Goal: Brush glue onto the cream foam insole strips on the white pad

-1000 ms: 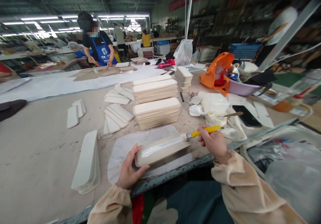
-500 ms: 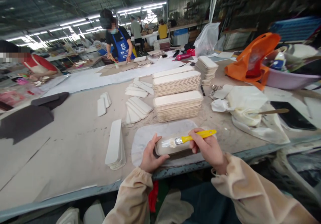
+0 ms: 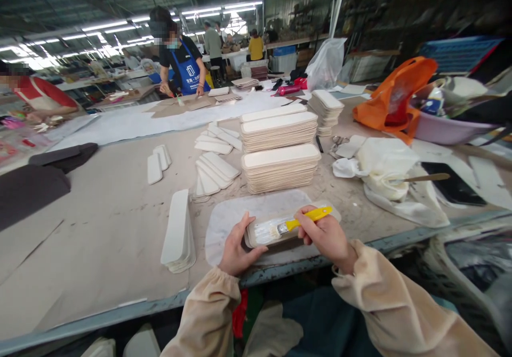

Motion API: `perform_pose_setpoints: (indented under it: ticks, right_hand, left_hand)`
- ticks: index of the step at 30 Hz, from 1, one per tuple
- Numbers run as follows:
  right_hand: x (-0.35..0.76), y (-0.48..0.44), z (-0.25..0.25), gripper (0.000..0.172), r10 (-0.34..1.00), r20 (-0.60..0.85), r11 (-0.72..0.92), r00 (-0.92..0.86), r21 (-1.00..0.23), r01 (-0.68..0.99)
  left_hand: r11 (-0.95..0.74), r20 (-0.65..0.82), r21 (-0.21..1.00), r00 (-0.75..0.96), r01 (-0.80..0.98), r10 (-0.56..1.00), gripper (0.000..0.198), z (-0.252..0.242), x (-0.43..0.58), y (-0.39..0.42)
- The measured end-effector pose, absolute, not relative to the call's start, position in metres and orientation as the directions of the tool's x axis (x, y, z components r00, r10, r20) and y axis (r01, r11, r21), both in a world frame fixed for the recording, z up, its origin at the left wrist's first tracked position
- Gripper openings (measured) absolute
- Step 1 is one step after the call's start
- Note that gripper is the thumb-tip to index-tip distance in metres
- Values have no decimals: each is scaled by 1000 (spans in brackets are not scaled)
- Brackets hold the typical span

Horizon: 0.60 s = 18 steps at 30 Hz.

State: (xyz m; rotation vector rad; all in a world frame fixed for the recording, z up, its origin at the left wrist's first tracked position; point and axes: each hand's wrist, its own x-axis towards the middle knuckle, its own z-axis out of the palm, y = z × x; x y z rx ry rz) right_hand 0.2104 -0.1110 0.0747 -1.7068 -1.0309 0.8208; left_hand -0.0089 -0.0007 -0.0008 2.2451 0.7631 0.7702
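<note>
Step in hand, I judge: brushing white coating over the round-cornered panel (image 3: 259, 233), above the pale sheet (image 3: 219, 234) on my worktop (image 3: 120, 239). Right hand (image 3: 327, 238): grip closed round the yellow-handled paintbrush (image 3: 293, 223). Left hand (image 3: 239, 251): grip spread wide, bracketing the panel's left end. Next stroke calls for light, even pressure, panel braced.
</note>
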Motion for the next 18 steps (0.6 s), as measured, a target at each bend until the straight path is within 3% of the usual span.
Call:
perform_pose_setpoints:
  ticks: [15,18]
  right_hand:
    - [311,-158,87,28,642,17,-375,766,-865,334]
    - [311,-160,88,28,619,76,-330,782,-878,347]
  left_hand:
    - [-666,342,668,657,333,672,85,-8,-11,3]
    - [-667,342,663,655,340,674,85,-7,-11,3]
